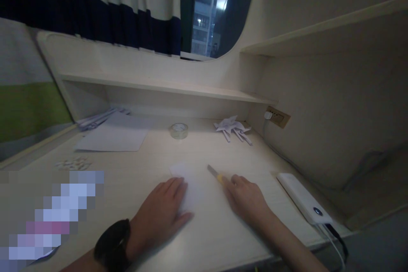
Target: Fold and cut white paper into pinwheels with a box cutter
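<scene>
The right grip [247, 199] holds a yellow-handled cutter [215, 173] while the left grip [162, 207], laid flat, covers paper [193, 188] beneath, probably to steady it.

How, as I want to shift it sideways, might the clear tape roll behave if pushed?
The tape roll lies flat on the desk, so it would probably slide rather than roll. Its low, wide stance makes tipping unlikely. Its even, round shape suggests it should stay fairly stiff.
</scene>
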The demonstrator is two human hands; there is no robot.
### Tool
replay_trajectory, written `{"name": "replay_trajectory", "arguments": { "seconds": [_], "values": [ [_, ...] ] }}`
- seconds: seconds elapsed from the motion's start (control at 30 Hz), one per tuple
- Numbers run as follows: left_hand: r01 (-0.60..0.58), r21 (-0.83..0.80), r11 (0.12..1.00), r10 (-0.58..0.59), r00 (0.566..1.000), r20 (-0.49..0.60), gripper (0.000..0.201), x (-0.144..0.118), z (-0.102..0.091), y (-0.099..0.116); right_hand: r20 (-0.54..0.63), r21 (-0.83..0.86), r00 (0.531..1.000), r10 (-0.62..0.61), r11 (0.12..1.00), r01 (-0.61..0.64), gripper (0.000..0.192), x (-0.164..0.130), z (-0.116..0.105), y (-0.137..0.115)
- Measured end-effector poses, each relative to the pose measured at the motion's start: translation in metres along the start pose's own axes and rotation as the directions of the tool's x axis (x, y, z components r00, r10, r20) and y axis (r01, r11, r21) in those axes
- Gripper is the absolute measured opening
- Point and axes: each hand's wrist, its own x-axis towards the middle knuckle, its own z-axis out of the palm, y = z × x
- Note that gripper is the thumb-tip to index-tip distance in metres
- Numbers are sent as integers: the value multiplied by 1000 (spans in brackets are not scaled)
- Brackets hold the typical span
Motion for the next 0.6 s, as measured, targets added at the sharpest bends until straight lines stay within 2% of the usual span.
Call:
{"name": "replay_trajectory", "arguments": {
  "seconds": [0.17, 0.23, 0.3, 0.37, 0.43, 0.5, 0.6],
  "values": [
    [-5, -25, 1000, 6, 999, 50, 40, -17, -3, -1, 11, -14, 1000, 3, 1000, -2, 30, 4, 2, 0],
    [-70, -62, 996, 76, 993, 91, 32, -22, -9, -12, 10, -14, 1000, -3, 1000, 3, 30, 4, 2, 1],
    [-157, -100, 983, 169, 977, 132, 36, -27, -18, -27, 4, -10, 1000, -11, 1000, 11, 31, 4, 2, 1],
    [-180, -135, 974, 194, 975, 104, 41, -31, -27, -43, -6, -4, 1000, -22, 1000, 22, 32, 3, 2, 1],
    [-142, -126, 982, 148, 988, 37, 39, -32, -34, -50, -9, 5, 999, -32, 999, 32, 32, 3, 1, 0],
    [-54, -114, 992, 52, 998, -18, 37, -31, -37, -45, 5, 15, 999, -36, 999, 36, 33, 3, 1, -1],
    [-5, -152, 988, 4, 1000, -8, 32, -27, -31, -19, 21, 62, 999, -27, 998, 26, 36, 4, 3, 1]
  ]
}}
